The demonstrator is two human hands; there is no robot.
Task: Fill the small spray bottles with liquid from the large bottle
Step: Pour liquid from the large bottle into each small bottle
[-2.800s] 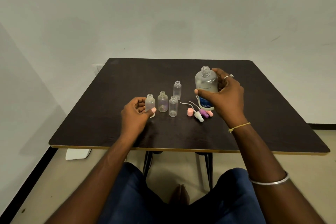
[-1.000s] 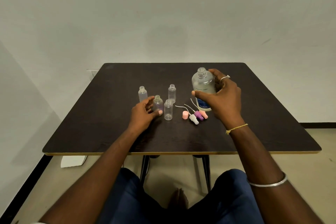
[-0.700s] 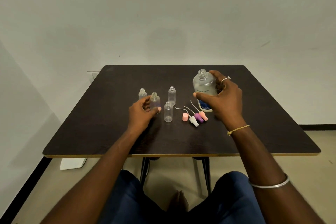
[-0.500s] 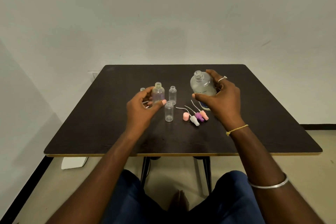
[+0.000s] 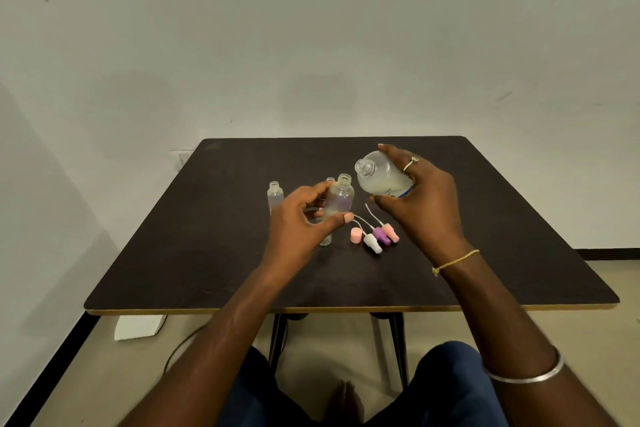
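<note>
Dark brown table [image 5: 214, 253] with a pale front edge sits against a white wall. The left hand [image 5: 301, 222] holds one small spray bottle [image 5: 341, 199] upright and lifted above the table. The thumb curls across its base and the fingers wrap behind it. Its neck is uncapped. The right hand [image 5: 422, 201] grips the large bottle [image 5: 379, 177] round its body, with the thumb on the near side and the fingers over the top. This bottle is tilted steeply to the left. Its open mouth is just beside the small bottle's neck and slightly higher. Pale liquid pools along its lower side.

A second small bottle [image 5: 275, 196] stands upright on the table to the left of the left hand. A third bottle [image 5: 330, 180] shows behind the held one, and only the base of a fourth bottle [image 5: 325, 240] shows below the left thumb. Four spray heads [image 5: 374, 239] with thin white tubes lie clustered on the table below the gap between the hands, coloured pink, white, purple and pink.

A ring [image 5: 414, 160] sits on a right finger, a yellow thread [image 5: 453, 262] circles the right wrist, and a silver bangle [image 5: 523, 374] sits further up the forearm.
</note>
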